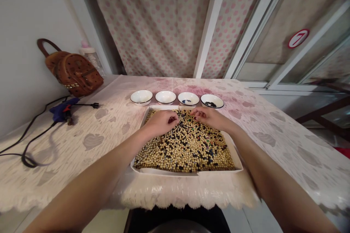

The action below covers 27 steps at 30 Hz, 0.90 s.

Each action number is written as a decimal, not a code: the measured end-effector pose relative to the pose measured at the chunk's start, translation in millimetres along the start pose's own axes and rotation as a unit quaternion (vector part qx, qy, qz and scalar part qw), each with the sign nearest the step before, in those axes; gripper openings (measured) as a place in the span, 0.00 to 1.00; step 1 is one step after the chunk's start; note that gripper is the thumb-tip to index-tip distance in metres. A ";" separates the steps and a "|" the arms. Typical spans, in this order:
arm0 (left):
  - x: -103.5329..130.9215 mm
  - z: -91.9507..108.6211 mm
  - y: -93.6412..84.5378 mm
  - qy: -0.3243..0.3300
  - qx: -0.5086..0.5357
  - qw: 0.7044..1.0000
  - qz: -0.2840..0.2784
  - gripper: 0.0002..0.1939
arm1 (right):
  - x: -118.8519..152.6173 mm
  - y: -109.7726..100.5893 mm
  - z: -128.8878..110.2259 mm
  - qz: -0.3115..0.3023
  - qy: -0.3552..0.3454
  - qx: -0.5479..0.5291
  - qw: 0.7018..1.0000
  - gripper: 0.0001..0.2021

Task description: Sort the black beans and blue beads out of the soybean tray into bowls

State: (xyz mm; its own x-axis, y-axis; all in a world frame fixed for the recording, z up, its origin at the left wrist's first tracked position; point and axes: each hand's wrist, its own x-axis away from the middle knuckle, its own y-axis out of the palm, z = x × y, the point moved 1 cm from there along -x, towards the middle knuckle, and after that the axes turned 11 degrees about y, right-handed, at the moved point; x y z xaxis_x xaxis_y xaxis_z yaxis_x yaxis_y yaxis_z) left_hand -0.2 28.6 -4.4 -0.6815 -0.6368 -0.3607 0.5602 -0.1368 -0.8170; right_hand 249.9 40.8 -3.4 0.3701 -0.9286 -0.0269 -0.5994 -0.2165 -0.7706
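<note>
A shallow white box (171,171) is full of small round beads (180,153), mostly tan, with black, blue and a few green and red ones mixed in. My left hand (162,121) is over the far left part of the beads, its fingers curled together. My right hand (209,116) is at the far right part of the box, fingers bent and drawn together close to the beads. Whatever either hand pinches is too small or hidden to make out.
Several white dark-rimmed bowls stand in a row behind the box; one bowl (188,98) has blue beads, another (212,101) black ones. At the left lie a blue glue gun (61,111) with its cord and a brown backpack (78,72). A patterned tablecloth (273,120) covers the table.
</note>
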 end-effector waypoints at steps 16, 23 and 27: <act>-0.4 2.5 -1.1 -0.011 -0.005 1.000 -0.005 0.08 | -5.6 -40.8 64.4 0.374 0.162 0.051 0.912 0.14; -1.0 -1.9 1.3 0.009 0.006 1.000 0.011 0.07 | -0.6 -11.7 3.7 0.105 0.007 -0.093 0.990 0.12; -0.9 -0.9 0.1 -0.009 -0.001 0.999 0.030 0.08 | 9.9 9.2 -35.6 -0.063 -0.084 -0.015 0.994 0.14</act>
State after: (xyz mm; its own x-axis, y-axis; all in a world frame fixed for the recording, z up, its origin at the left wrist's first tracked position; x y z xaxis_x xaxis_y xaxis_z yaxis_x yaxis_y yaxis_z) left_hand 0.0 29.8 -4.5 -0.6374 -0.6576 -0.4016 0.5999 -0.0965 -0.7942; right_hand 222.8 18.9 11.9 0.5551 -0.8309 -0.0386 -0.5608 -0.3395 -0.7552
